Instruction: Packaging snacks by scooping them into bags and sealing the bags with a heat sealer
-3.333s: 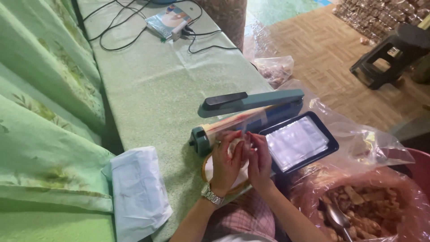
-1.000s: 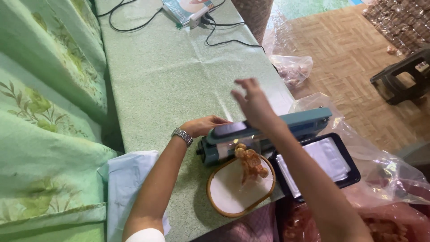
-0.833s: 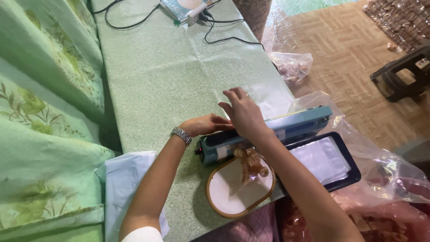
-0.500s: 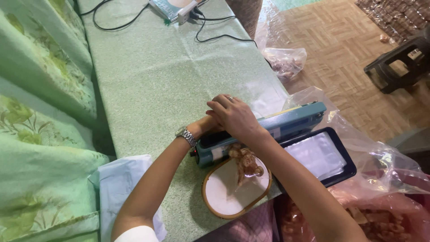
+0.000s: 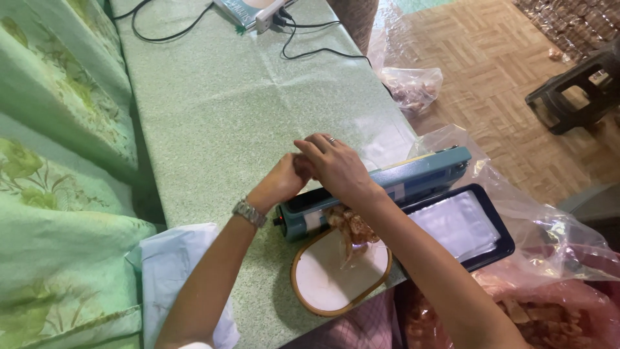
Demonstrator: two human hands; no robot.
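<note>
A teal heat sealer [image 5: 423, 178] lies across the green table. Its arm is down on a small clear plastic bag [image 5: 352, 227] of brown snack pieces, which rests on an oval white board [image 5: 323, 284] with a wooden rim. My right hand [image 5: 336, 165] lies on top of the sealer's arm near its left end, fingers curled over it. My left hand [image 5: 284, 181], with a metal watch on the wrist, is closed at the sealer's far left side, touching my right fingers. What its fingers pinch is hidden.
A black-rimmed tray [image 5: 481, 249] sits right of the sealer. Big plastic bags of brown snacks [image 5: 568, 317] are at lower right, and a small one [image 5: 413, 87] lies on the floor. A white cloth [image 5: 171, 271] lies at lower left, cables [image 5: 310, 48] and a stool [image 5: 575, 94] farther off.
My right hand came down from above the sealer onto its arm, and the arm closed on the bag. My left hand stayed at the sealer's left end.
</note>
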